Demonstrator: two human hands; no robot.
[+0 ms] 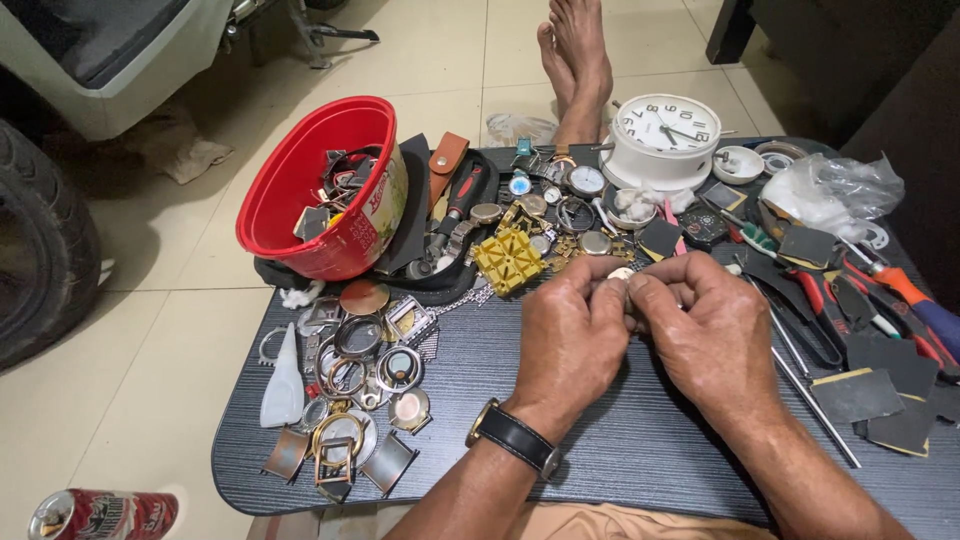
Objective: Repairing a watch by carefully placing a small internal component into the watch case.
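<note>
Small pale round part, probably a watch piece, pinched between both hands' fingertips, mostly hidden by fingers so exact kind is hard to make out. It sits above the middle of the dark wood-grain tabletop, at the meeting point of the two hands. Left hand at 7 o'clock of the part, curled, thumb and forefinger grasping it; black leather-strap wristwatch on that wrist. Right hand at 5 o'clock of the part, fingers bent, gripping it from the other side.

Yellow square plastic case holder at 10 o'clock, ribbed. White round alarm clock at 12 o'clock, glossy plastic. Red plastic bowl at 10 o'clock further out, tipped, full of metal bits. Metal watch cases and bezels scattered at 8 o'clock, shiny, round and square. White squeeze tube beside them. Thin metal rod at 4 o'clock. Red-handled pliers and dark sandpaper squares at 3 to 4 o'clock, partly overlapped. Crumpled clear plastic bag at 2 o'clock. Red drink can at 8 o'clock on the floor, cut off by the frame edge. Bare feet at 12 o'clock, cropped
</note>
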